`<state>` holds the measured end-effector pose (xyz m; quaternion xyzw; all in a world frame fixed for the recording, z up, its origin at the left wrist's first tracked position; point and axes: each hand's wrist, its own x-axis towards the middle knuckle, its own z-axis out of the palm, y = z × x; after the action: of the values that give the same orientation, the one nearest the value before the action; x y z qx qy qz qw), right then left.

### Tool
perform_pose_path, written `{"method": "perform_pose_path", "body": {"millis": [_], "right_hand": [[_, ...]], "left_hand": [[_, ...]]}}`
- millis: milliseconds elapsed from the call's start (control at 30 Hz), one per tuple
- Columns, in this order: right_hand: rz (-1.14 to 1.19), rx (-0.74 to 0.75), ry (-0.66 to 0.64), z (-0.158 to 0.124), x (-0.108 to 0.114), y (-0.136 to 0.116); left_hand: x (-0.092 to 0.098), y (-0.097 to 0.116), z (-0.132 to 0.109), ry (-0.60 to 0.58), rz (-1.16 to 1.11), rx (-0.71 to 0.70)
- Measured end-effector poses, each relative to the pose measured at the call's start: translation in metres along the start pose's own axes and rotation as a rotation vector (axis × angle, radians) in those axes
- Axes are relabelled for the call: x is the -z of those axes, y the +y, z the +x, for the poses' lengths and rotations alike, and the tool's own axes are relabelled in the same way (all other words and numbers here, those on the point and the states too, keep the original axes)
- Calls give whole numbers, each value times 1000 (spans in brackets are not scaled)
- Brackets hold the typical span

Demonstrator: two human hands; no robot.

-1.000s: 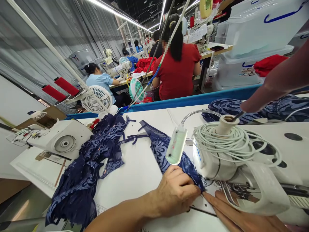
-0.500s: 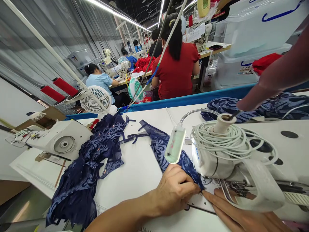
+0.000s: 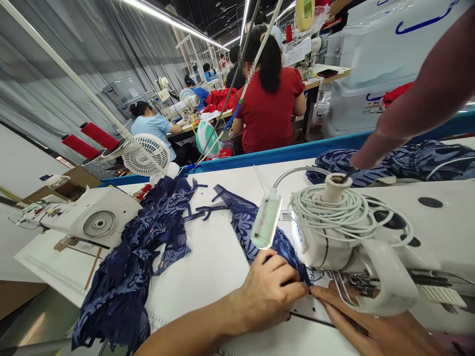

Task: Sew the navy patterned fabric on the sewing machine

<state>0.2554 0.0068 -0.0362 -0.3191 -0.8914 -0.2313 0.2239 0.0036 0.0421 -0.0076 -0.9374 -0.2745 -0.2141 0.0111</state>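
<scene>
Over at the far right, two big translucent plastic bins (image 3: 374, 54) are stacked behind the blue table edge, and a bit of red fabric (image 3: 396, 93) is seen poking out between them; what else is inside can't really be made out through the cloudy walls. An open cardboard box (image 3: 44, 190) is parked at the left behind a second white machine (image 3: 87, 217), contents too small to tell. Down front, the navy lace piece (image 3: 256, 232) is laid flat on the white table (image 3: 208, 267), running from mid-table right up under the head of the sewing machine (image 3: 371, 237). Its near end is pinched by the left hand (image 3: 269, 294), fingers curled together and closed on the fabric edge, just beside the presser foot area. The right hand (image 3: 371, 329) is laid flat, fingers straight and close together, fingertips pressed on the machine bed and touching the same fabric edge, partly hidden under the machine's white guard. A heap of more navy lace (image 3: 137, 262) is piled well to the left. A coil of white cord (image 3: 345, 212) is wrapped round the machine's top post, and another person's arm (image 3: 415, 104) is reached in from the upper right, fingertip near that post.
</scene>
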Motion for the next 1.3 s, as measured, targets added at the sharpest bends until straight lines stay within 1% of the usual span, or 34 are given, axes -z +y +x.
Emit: {"method": "perform_pose_path", "body": {"millis": [67, 100, 133, 233, 300, 367, 467, 533, 567, 600, 700, 800, 867, 967, 1033, 1167, 1267, 1300], "right_hand": [[-114, 140, -104, 3, 4, 2], [-150, 189, -129, 5, 7, 2], [-157, 199, -132, 7, 9, 3], [-120, 179, -133, 13, 12, 2], [-112, 160, -103, 12, 9, 2], [-105, 152, -72, 10, 3, 2], [-58, 152, -55, 8, -3, 2], [-24, 154, -47, 7, -3, 2], [-18, 152, -46, 7, -3, 2], [-19, 154, -48, 7, -2, 2], [-72, 171, -70, 4, -1, 1], [-100, 169, -68, -4, -5, 1], [-74, 140, -70, -10, -10, 2], [-16, 58, -83, -18, -17, 5], [25, 13, -79, -20, -19, 6], [61, -13, -70, -18, -18, 7], [115, 7, -59, -9, -11, 7], [138, -7, -43, -5, -8, 6]], "left_hand": [[-1, -1, -1, 36, -4, -15], [-1, -1, -1, 39, -9, -28], [0, -1, -2, 31, -15, -38], [4, -3, -4, -9, -20, -18], [7, -4, -6, -18, -6, 16], [10, -4, -6, -6, 31, 22], [12, -3, -6, 24, 114, -80], [12, -2, -5, 2, 150, -171], [12, -1, -4, -17, 154, -194], [11, -1, -4, -31, 147, -192], [9, -4, -5, -26, 69, -114], [7, -7, -7, -43, -28, -60], [7, -8, -9, -89, -58, -41], [6, -8, -10, -136, -55, -33], [4, -8, -10, -97, -49, -41], [3, -8, -9, 16, -48, -66], [3, -8, -7, 22, -26, -77], [3, -8, -7, 25, -17, -82]]}}
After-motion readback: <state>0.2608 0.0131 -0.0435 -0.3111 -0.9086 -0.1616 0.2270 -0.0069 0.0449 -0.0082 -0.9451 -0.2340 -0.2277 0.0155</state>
